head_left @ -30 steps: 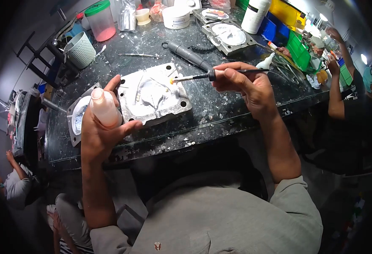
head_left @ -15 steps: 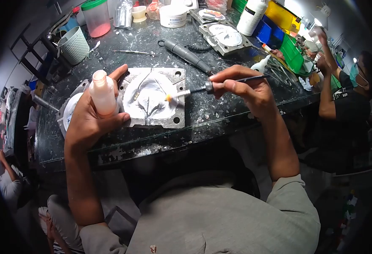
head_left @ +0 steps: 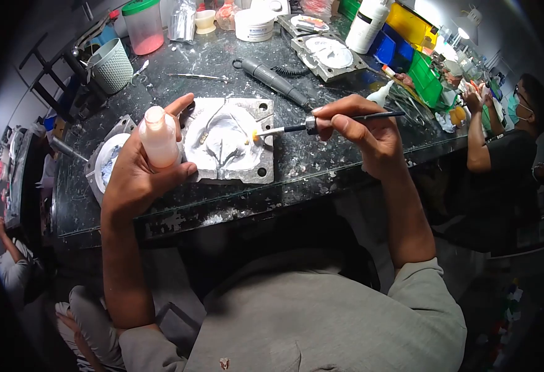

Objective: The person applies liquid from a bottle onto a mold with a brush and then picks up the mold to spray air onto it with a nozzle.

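My left hand (head_left: 126, 180) is wrapped round a small open-topped bottle (head_left: 159, 144) of pale pinkish liquid. Its thumb and forefinger reach to the left side of a square metal dental flask (head_left: 263, 172). White plaster (head_left: 219, 162) fills the flask, with a curved hollow and a ridge in the middle. Between the fingertips of my right hand (head_left: 371, 136) is a dark-handled brush (head_left: 293, 128), held nearly level. Its yellow bristles lie at the right side of the plaster hollow. Partly behind my left hand sits another plaster-filled flask half (head_left: 106, 155).
A grey handpiece (head_left: 272, 82) with a coiled cord lies beyond the flask, near a thin metal tool (head_left: 197, 77). More plaster flasks (head_left: 329, 56), a white tub (head_left: 253, 25) and a green-lidded container (head_left: 143, 31) stand farther back. At right sits a masked person (head_left: 510, 142).
The brush tip has moved up and right across the plaster. My left hand, bottle and flask have shifted slightly right. The person at right has lowered a raised hand.
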Motion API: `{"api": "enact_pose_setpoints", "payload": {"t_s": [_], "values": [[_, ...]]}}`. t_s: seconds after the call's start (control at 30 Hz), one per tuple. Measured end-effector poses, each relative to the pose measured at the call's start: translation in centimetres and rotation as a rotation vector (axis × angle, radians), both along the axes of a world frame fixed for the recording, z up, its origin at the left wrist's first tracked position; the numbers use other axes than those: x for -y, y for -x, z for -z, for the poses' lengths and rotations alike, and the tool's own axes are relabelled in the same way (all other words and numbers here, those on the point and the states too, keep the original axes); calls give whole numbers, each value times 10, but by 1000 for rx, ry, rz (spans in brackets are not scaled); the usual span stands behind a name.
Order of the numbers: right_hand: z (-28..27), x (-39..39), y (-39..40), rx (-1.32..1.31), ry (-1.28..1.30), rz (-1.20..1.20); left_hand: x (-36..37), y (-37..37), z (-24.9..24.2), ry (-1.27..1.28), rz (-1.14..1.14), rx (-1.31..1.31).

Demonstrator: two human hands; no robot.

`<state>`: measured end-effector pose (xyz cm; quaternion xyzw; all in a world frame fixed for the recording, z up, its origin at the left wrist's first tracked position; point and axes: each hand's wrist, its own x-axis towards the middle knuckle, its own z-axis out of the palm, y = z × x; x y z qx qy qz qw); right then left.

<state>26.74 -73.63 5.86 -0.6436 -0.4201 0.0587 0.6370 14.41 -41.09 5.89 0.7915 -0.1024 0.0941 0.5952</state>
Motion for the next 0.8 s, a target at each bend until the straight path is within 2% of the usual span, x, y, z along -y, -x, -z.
{"api": "enact_pose_setpoints", "payload": {"t_s": [0.13,0.17,0.2,0.27,0.4,0.47,0.53,0.63,0.67,0.73,0.8], "values": [[-6,12,3,-104,24,-46,12,3,-3,-79,-64,66],[-10,8,7,-17,-35,37,15,3,-4,-94,-109,136],[-14,5,10,-1,-95,45,13,-2,3,-233,-141,286],[-28,-6,20,116,-240,31,13,-4,-4,-481,-184,385],[-47,-30,40,311,-359,-66,24,1,-17,-614,-274,440],[-54,-38,43,453,-173,-43,24,3,-20,-605,-291,504],[-54,-49,41,411,-176,-87,26,10,-27,-648,-284,358],[-57,-58,37,651,106,-54,37,11,-32,-698,-277,451],[-55,-62,36,644,105,-52,39,11,-34,-761,-254,523],[-52,-67,36,300,141,-59,36,5,-33,-759,-268,564],[-50,-66,33,165,-18,-141,33,1,-32,-764,-283,567]]}}
